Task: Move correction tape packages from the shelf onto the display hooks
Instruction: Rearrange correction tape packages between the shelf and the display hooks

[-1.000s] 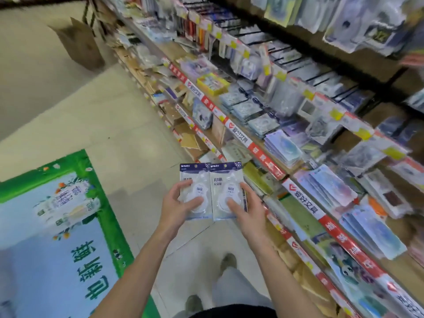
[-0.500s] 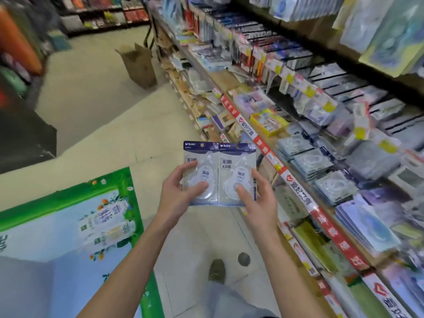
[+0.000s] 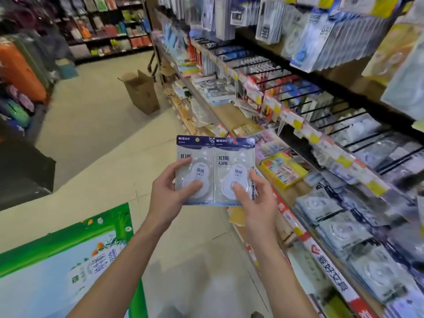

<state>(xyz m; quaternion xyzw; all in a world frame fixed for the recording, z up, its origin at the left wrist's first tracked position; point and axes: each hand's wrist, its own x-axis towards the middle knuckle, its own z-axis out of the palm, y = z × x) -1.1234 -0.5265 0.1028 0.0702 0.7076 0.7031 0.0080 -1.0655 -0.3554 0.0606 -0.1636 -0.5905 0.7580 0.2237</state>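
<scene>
Fingers (image 3: 183,164) curled — each hand pinches one correction tape package (image 3: 234,171).

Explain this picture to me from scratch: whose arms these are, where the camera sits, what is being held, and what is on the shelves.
There is no machine here. A person wears a wide-angle camera on the head, so you look down along their bare arms in a stationery shop aisle. The left hand and the right hand each grip one clear plastic correction tape package with a dark blue header, held side by side, thumbs pressed on the fronts. To the right runs the wooden shelf with a red and white price strip, stacked with similar packs. Above it, black wire display hooks stick out. A brown open cardboard box stands on the floor.
</scene>
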